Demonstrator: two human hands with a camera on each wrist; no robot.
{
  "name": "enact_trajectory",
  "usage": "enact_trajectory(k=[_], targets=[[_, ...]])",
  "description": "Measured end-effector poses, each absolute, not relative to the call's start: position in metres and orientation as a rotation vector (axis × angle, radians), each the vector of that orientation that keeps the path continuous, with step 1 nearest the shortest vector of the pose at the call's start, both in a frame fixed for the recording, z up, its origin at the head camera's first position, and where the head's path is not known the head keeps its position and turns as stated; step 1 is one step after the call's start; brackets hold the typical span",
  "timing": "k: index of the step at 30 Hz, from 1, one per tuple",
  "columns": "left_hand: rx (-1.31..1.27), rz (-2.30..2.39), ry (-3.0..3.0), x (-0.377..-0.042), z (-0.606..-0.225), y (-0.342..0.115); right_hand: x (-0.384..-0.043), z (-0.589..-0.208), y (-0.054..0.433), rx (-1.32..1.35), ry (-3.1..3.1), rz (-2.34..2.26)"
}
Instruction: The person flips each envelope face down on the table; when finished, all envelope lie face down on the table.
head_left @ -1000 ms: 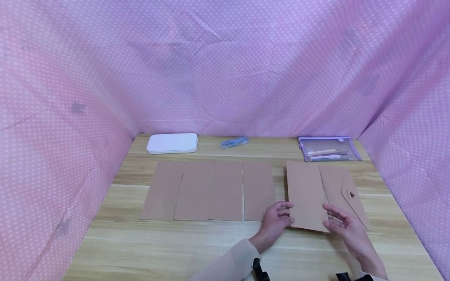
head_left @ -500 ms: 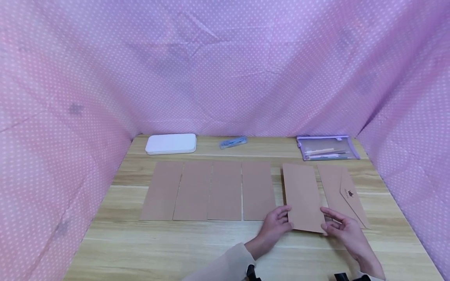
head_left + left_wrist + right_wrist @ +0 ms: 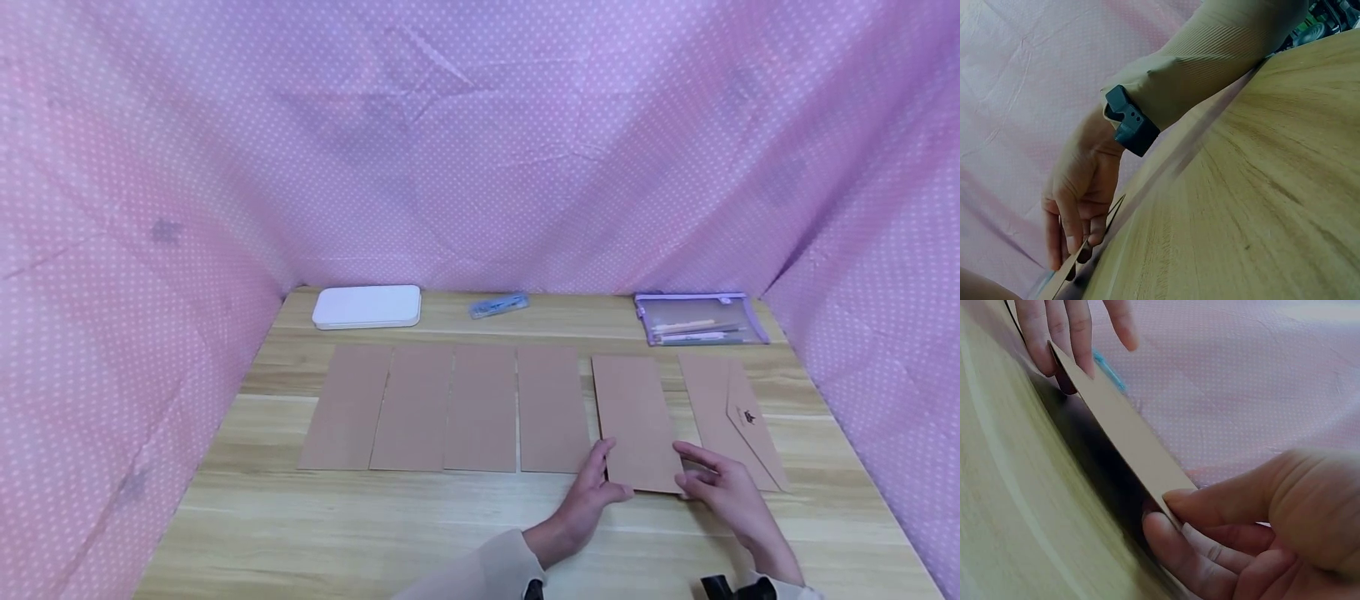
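A plain brown envelope (image 3: 637, 421) is held slightly raised over the table, with a dark gap under its near edge in the right wrist view. At its left side, the fingers of my left hand (image 3: 577, 504) reach round the near corner, some under the paper, and the thumb lies by the bottom edge. My right hand (image 3: 723, 496) pinches the near right corner between thumb (image 3: 1197, 503) and fingers. Right of it lies another brown envelope (image 3: 712, 408), its pointed flap showing with a small dark crown print.
Several plain brown rectangles of matching size, one nearest the left hand (image 3: 551, 400), lie in a row on the wooden table (image 3: 300, 533). Along the back are a white case (image 3: 367, 307), a small blue item (image 3: 498, 305) and a purple mesh zip pouch (image 3: 701, 298) containing pens.
Both hands have carried the held envelope left, away from the crown-printed one and closer to the row. It sits lower, and the left thumb has spread away from the fingers.
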State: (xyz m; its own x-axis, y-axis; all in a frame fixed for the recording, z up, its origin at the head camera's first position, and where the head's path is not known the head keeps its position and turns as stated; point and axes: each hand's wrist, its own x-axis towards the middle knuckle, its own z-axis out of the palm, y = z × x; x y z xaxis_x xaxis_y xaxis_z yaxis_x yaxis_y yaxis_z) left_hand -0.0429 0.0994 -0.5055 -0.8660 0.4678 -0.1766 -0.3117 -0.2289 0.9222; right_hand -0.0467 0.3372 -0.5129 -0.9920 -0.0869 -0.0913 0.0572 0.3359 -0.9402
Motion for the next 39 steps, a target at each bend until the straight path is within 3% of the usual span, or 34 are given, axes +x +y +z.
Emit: enact_trajectory(k=[39], targets=[[0.159,2.162,1.536,-0.055,-0.5,0.095,-0.061,-0.504,0.315,0.094,2.766,-1.373]])
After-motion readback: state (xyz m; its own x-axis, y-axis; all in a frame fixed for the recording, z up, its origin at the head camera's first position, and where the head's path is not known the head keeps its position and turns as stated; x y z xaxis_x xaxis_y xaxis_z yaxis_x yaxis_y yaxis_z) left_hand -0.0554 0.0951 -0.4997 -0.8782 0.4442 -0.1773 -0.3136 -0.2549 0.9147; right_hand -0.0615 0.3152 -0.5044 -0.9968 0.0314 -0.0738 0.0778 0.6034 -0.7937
